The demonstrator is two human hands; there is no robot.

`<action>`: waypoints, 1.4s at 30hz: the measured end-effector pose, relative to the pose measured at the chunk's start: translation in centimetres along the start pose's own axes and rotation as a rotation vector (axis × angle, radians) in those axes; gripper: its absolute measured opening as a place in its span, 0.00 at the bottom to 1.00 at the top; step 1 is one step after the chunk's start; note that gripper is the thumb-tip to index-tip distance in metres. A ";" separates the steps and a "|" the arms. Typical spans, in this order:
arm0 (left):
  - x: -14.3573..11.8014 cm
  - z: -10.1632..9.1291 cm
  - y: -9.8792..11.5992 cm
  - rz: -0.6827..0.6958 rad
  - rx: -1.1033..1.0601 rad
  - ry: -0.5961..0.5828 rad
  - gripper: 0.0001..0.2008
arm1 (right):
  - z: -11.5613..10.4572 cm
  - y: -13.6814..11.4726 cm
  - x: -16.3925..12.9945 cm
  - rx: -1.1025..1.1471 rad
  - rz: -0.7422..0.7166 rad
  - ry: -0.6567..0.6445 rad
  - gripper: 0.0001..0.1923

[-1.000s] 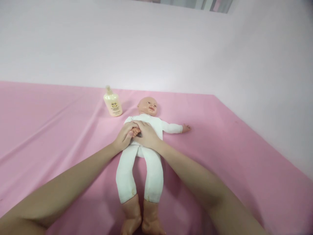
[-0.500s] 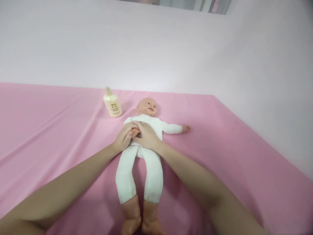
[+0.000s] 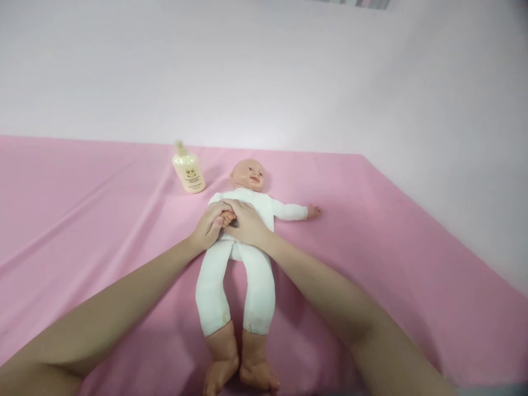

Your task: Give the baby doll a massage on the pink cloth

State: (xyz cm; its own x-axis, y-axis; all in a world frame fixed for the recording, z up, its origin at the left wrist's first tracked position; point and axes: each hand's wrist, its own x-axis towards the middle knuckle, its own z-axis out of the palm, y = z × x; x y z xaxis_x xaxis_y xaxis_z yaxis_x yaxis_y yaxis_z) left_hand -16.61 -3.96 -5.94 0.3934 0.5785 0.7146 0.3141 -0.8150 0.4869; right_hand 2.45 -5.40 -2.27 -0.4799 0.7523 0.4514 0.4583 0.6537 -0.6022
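Note:
A baby doll with a white cloth body lies on its back, feet toward me. My left hand is wrapped around the doll's hand on the left side of its belly, thumb below the small fingers. From the other side my right hand rests over the doll's torso, its fingers meeting my left fingertips around that same doll hand. Part of the right fingers is hidden, but they curl against the doll's hand. The doll's other arm stretches out to the right, touched by neither hand.
A pale yellow pump bottle stands to the left of the doll's head. Beneath everything is a pink cloth with folds on the left. Its far edge and angled right edge border a white surface.
The view has tilted slightly, so the doll and bottle sit a little higher in the picture. Both hands keep nearly the same place on the doll.

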 end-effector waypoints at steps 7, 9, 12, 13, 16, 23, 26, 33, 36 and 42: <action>-0.3 -0.5 -0.2 -0.037 0.009 -0.014 0.27 | 0.2 0.0 0.2 0.021 -0.012 0.000 0.30; -0.3 -0.7 -0.1 -0.043 0.001 -0.008 0.27 | 0.2 -0.1 0.3 0.034 0.003 -0.002 0.30; -0.4 -0.8 -0.1 -0.049 0.002 -0.008 0.27 | 0.3 -0.3 0.3 0.034 0.009 -0.011 0.30; -0.4 -0.8 -0.2 -0.051 0.003 -0.007 0.28 | 0.3 -0.3 0.4 0.028 0.006 -0.014 0.30; -0.5 -0.7 -0.3 -0.050 -0.001 0.010 0.28 | 0.3 -0.3 0.3 0.014 -0.008 -0.006 0.31; -0.1 -0.1 0.0 -0.013 -0.012 0.008 0.27 | 0.1 0.0 0.0 0.022 0.002 0.008 0.30; 0.0 0.2 0.2 -0.001 -0.016 0.024 0.27 | 0.1 0.2 -0.1 0.035 -0.001 0.013 0.30; 0.3 0.5 0.5 -0.009 -0.032 -0.006 0.29 | -0.2 0.2 -0.2 0.024 0.005 0.012 0.29; 0.3 0.5 0.6 -0.007 -0.023 -0.005 0.30 | -0.2 0.2 -0.3 0.018 0.011 0.007 0.30; 0.6 0.5 0.7 0.031 -0.010 -0.014 0.25 | -0.3 0.3 -0.3 0.014 0.011 -0.001 0.29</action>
State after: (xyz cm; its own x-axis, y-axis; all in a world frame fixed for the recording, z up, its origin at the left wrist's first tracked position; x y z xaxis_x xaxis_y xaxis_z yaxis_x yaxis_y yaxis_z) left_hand -15.71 -4.17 -5.44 0.4152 0.5532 0.7222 0.2927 -0.8329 0.4698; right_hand 2.94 -5.40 -2.41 -0.4753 0.7594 0.4443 0.4532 0.6442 -0.6162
